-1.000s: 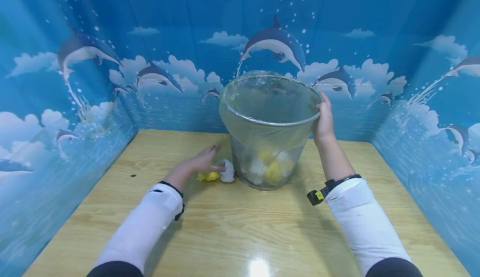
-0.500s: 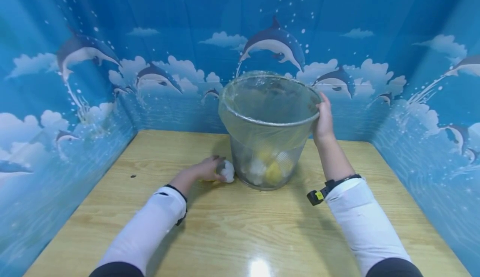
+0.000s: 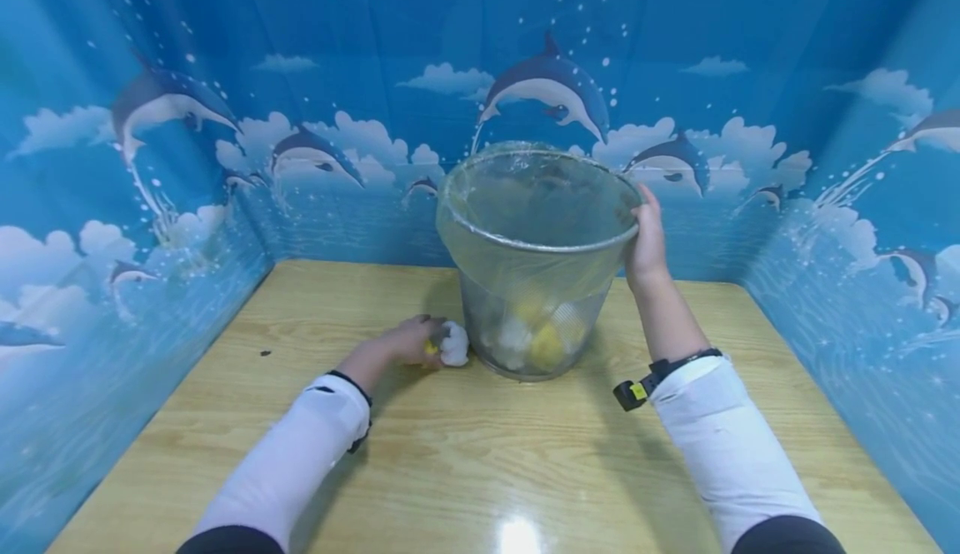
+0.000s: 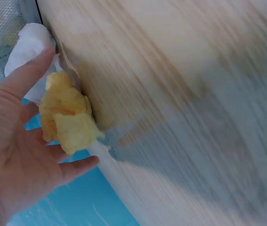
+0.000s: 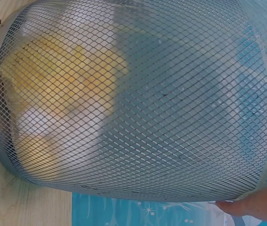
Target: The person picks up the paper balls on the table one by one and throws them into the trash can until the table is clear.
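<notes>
A silver mesh wastebasket (image 3: 551, 271), lined with a clear bag, stands on the table, with yellow and white crumpled paper visible through its wall. My right hand (image 3: 649, 237) grips its rim on the right side; in the right wrist view a fingertip (image 5: 232, 207) shows by the rim. Left of the basket's base, my left hand (image 3: 412, 341) curls around a crumpled yellow paper ball (image 4: 70, 115) and a crumpled white paper ball (image 4: 30, 52). The thumb lies against the white one, which sits right beside the basket. The other fingers are partly hidden behind the yellow paper.
The wooden table (image 3: 450, 462) meets a blue dolphin-print curtain (image 3: 360, 54) at the back and both sides. A small dark scrap (image 3: 266, 353) lies on the left part of the table.
My left hand has come down from above the paper balls, and its fingers have closed around them, now hiding most of the yellow one. My right hand and the wastebasket have stayed put.
</notes>
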The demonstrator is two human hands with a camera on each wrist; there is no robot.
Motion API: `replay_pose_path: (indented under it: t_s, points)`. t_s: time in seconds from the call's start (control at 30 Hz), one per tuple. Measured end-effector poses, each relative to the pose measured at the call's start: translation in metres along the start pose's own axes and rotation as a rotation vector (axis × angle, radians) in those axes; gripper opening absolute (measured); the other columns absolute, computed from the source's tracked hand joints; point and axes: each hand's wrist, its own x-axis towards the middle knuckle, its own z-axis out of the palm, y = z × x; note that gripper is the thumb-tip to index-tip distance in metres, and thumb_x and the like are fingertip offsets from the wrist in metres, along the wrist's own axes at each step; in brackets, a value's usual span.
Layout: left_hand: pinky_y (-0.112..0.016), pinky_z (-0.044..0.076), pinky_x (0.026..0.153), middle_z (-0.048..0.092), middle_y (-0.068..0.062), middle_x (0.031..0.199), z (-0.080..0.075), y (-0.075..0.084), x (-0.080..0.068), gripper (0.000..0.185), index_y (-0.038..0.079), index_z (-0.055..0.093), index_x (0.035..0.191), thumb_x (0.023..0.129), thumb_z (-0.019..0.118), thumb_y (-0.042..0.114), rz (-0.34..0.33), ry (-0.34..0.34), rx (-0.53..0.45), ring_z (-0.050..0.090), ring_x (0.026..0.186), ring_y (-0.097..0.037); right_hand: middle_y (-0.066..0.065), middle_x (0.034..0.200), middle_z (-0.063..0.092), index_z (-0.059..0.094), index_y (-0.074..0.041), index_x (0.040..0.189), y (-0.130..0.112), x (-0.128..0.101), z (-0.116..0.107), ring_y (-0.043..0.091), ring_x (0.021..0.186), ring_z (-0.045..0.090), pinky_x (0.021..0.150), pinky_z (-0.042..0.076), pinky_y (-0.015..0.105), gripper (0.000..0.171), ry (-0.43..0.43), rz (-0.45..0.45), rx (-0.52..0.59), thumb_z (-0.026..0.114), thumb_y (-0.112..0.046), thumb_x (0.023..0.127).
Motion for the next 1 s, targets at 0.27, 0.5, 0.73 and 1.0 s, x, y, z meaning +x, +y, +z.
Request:
replay_pose_path:
  t_s: [0.27,0.5,0.73,1.0]
  points:
    - [-0.053,0.035,0.109,0.037,-0.03,0.145,-0.002,-0.006,-0.009,0.078,-0.002,0.035,0.146,0.083,0.076,0.017,-0.122,-0.038,-0.037,0.038,0.133,-0.046,0.001,0.162,0.005,0.006,-0.014,0.156,0.0,0.0,0.0,0.022,0.146,0.013,0.119,0.014,0.037,0.064,-0.001,0.004,-0.006,0.022,-0.019,0.095]
    - [-0.055,0.034,0.109,0.037,-0.029,0.144,-0.012,-0.001,-0.022,0.082,0.002,0.035,0.148,0.08,0.078,0.018,-0.21,-0.074,-0.065,0.038,0.132,-0.046,0.002,0.161,0.006,0.007,-0.014,0.156,0.001,0.0,0.001,0.022,0.145,0.015,0.119,0.015,0.038,0.064,-0.001,-0.001,-0.011,0.022,-0.019,0.094]
    - [-0.052,0.043,0.1,0.047,-0.027,0.129,-0.016,-0.006,-0.024,0.081,0.0,0.044,0.14,0.071,0.084,0.015,-0.227,-0.085,0.007,0.05,0.118,-0.041,0.004,0.16,0.009,0.008,-0.012,0.155,0.0,0.001,0.001,0.023,0.142,0.019,0.119,0.017,0.04,0.063,-0.01,-0.009,0.004,0.023,-0.017,0.094]
    - [-0.049,0.047,0.096,0.049,-0.025,0.121,-0.014,-0.011,-0.023,0.069,0.003,0.055,0.132,0.069,0.083,0.006,-0.237,-0.086,0.02,0.052,0.11,-0.037,0.003,0.16,0.01,0.011,-0.014,0.155,0.0,0.001,0.001,0.022,0.141,0.02,0.118,0.019,0.04,0.063,0.0,-0.012,0.014,0.023,-0.015,0.093]
